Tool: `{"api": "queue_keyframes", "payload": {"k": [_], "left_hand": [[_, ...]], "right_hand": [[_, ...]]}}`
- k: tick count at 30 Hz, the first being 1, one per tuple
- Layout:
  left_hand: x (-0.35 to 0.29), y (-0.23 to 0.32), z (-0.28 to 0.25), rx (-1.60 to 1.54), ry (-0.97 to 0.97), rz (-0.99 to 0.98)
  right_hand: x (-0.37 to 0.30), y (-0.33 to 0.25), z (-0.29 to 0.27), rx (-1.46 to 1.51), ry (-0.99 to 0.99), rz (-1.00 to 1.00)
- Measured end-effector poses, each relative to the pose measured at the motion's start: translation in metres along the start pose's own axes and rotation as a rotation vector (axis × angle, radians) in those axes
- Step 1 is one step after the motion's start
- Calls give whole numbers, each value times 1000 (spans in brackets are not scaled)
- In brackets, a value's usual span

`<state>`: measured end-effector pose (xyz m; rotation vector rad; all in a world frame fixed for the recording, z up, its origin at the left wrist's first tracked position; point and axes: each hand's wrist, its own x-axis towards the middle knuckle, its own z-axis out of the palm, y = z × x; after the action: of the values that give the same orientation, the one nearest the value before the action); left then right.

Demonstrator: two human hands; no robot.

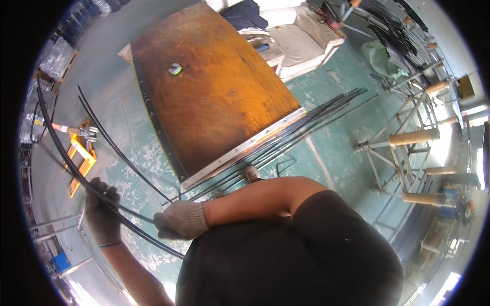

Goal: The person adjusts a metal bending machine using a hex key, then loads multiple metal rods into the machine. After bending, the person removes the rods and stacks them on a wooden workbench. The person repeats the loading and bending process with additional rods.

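Observation:
Long thin black rods (pixel 64 153) run past my left side and are gripped in my left hand (pixel 103 217), which wears a grey glove with the fingers wrapped round them. My right hand (pixel 181 220), gloved too, reaches across my body and is closed on a black rod that leads over from the left hand. Another pair of dark rods (pixel 115 145) slants down toward the right hand; whether they touch it I cannot tell. In front of me stands a brown board-topped table (pixel 219 97) with a metal strip along its near edge.
A round tape measure (pixel 175 69) rests on the tabletop. More black rods (pixel 301 130) lie along the table's near edge, above the green floor. Yellow-orange equipment (pixel 81 153) stands at left. A worn pale sofa (pixel 301 46) is behind; a metal frame with rollers (pixel 413 137) stands at right.

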<state>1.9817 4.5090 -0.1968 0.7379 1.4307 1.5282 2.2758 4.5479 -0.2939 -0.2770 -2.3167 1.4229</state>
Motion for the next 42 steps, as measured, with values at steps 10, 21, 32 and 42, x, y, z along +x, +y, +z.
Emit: {"api": "queue_keyframes", "payload": {"k": [10, 21, 32, 42], "left_hand": [[-20, -10, -17, -96, 307, -101], [-53, -49, 19, 271, 526, -204], [-191, -37, -40, -17, 827, -377], [-491, -75, -238, -345, 951, -200]], "right_hand": [[-93, 49, -77, 28, 366, 300], [-372, 214, -36, 17, 369, 1558], [-301, 101, -102, 347, 142, 1618], [-128, -66, 91, -334, -640, 1120]]}}
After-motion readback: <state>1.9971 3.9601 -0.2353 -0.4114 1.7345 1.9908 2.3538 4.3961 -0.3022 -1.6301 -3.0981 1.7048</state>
